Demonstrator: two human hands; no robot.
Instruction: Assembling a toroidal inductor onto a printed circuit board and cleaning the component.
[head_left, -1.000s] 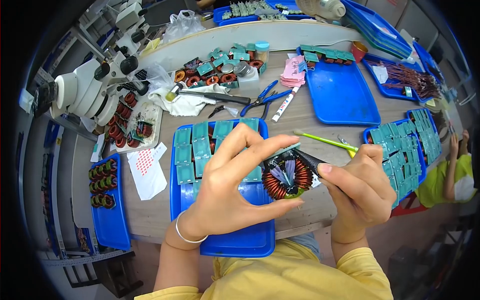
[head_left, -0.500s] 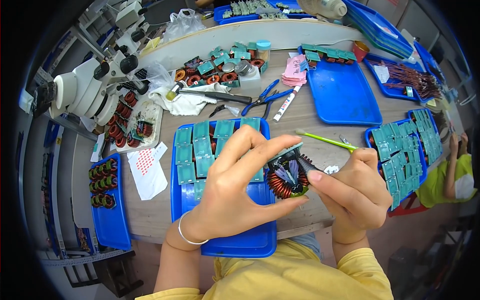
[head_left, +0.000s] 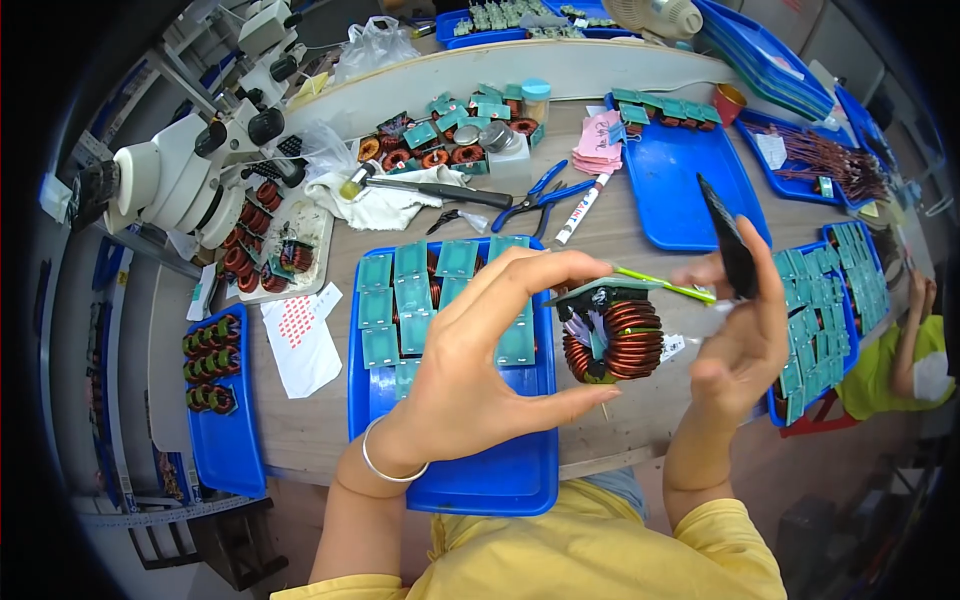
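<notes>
My left hand (head_left: 465, 365) grips a copper-wound toroidal coil (head_left: 633, 340) between thumb and fingers. A green circuit board (head_left: 605, 290) caps the coil on top, and purple and black parts show in its opening. Beside it my right hand (head_left: 742, 345) is raised, apart from the coil and partly blurred. It holds a flat, black, pointed tool (head_left: 733, 245) with the tip turned up and away; its exact kind is unclear. Below my left hand, a blue tray (head_left: 490, 485) carries rows of green-topped coil units (head_left: 412, 300).
A green stick (head_left: 690, 291), pliers (head_left: 540, 195), a white marker (head_left: 582, 210) and a hammer (head_left: 435, 188) lie beyond my hands. A microscope (head_left: 170, 170) stands at left. More blue trays (head_left: 690, 215) line the right, where another person's arm (head_left: 908, 345) shows.
My right hand has drawn the black tool back from the coil and swung its tip upward. The coil has turned in my left hand, so its copper side shows more.
</notes>
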